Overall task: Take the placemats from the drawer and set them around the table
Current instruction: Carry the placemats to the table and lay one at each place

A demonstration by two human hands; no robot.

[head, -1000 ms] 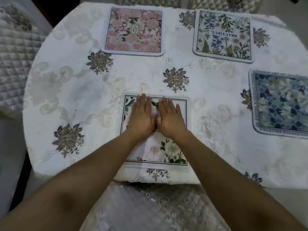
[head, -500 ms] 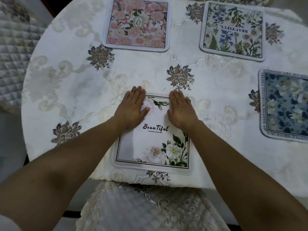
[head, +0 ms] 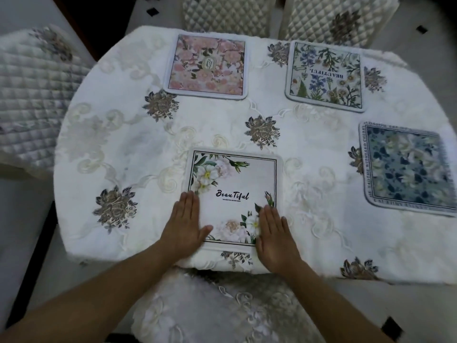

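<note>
At the near edge of the table (head: 74,219), the left hand (head: 184,226) and right hand (head: 274,235) lie flat and well apart. Their fingers are straight and close together, and their palms press the two near corners of the white placemat (head: 232,179). That mat is square with rounded corners. It has a thin dark border line, white and blush flowers in opposite corners, and "BeauTiful" in black script. It lies flat just inside the near edge.

Under it the tablecloth (head: 103,149) is white, embossed with pale scrolls and dotted with grey-gold embroidered roses, and it drapes over the rounded tabletop. Three more rounded-square mats lie flat, each apart from the others:
- The pink placemat (head: 207,65), at far left, is crowded with roses.
- The botanical placemat (head: 325,75), at far right, has blue and green sprigs, and its lettering is upside down from this side.
- The blue placemat (head: 405,167), by the right edge, has pale blooms inside a lettered border.

A quilted chair (head: 32,95) with diamond stitching stands at left, the far chairs (head: 222,16) stand beyond the table, and a lace-patterned near seat (head: 222,313) sits below the hands.
</note>
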